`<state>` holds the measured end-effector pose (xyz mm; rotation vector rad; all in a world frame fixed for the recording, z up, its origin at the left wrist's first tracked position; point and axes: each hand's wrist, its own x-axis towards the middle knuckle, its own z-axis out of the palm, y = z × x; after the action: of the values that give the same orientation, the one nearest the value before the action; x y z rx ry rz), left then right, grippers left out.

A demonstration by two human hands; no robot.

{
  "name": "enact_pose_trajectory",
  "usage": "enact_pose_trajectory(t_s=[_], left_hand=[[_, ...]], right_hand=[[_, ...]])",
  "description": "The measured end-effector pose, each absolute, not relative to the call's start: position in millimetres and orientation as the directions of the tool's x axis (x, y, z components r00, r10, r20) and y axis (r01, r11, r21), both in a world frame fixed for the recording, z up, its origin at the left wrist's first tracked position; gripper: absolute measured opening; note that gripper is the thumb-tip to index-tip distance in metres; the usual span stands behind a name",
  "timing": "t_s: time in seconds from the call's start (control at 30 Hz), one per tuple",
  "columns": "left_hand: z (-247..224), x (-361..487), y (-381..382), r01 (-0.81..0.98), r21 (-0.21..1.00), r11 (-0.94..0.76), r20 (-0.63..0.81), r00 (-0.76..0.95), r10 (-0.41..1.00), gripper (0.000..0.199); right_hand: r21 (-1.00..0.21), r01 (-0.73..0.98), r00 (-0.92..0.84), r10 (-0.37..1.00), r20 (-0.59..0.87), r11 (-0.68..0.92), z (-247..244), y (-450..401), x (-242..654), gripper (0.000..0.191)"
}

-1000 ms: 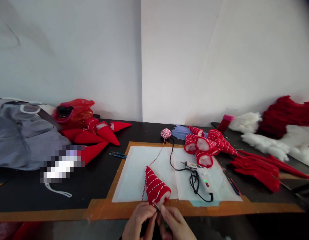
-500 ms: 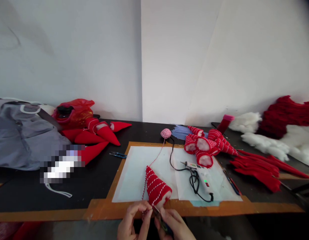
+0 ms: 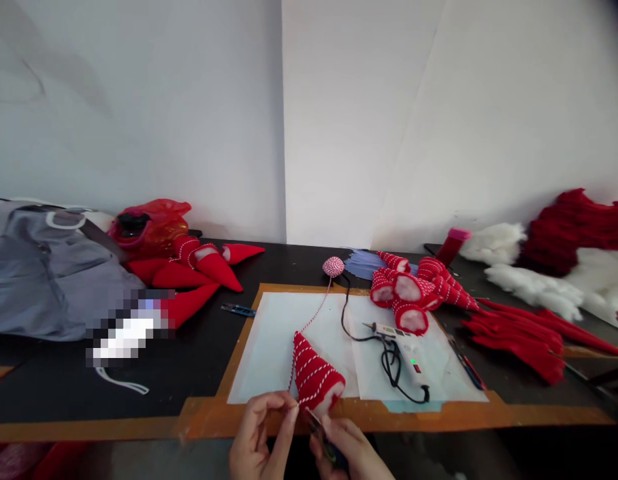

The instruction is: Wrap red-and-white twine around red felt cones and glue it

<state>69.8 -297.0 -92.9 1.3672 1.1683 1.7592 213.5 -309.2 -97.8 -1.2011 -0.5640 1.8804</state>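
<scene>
You had a twine-wrapped red cone lying on the white paper sheet, lower centre of the frame, with its tip pointing up and left and its open base at the sheet's lower edge, just above your hands. Red-and-white twine ran down to the cone's tip from the twine ball at the top of the sheet. Your left hand was raised at the cone's lower left, with the thumb and forefinger pinched on the twine and the other fingers loosely curled. Your right hand, lower centre, was closed around a small dark tool (its exact kind could not be made out), and the tool's end reached toward the cone's base.

Progress: twine covered this cone from its tip to near its base. A pile of wrapped cones lay at the upper right of the sheet, behind the glue gun. Bare red cones remained at the right of the frame and left of the sheet.

Change from the earlier frame: your left hand had moved slightly up and left, and your right hand had stayed at the cone's base, still closed on the tool.
</scene>
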Motion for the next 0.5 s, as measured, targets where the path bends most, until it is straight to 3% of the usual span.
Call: enact_pose_trajectory(t_s=[0.3,0.5], left_hand=[[-93.2,66.6,-300.7,0.025,0.911,-0.412,0.405,-0.246,0.881,0.018],[-83.3,78.4,-305.2,-0.033,0.923,-0.383,0.358,-0.294,0.886,0.019]], right_hand=[[-0.684,-0.502,-0.189,0.839,-0.51,-0.529,-109.3,-310.0,199.7,0.07],[-0.724,-0.412,-0.253,0.833,-0.492,-0.553,-94.3,-306.7,201.6,0.072]])
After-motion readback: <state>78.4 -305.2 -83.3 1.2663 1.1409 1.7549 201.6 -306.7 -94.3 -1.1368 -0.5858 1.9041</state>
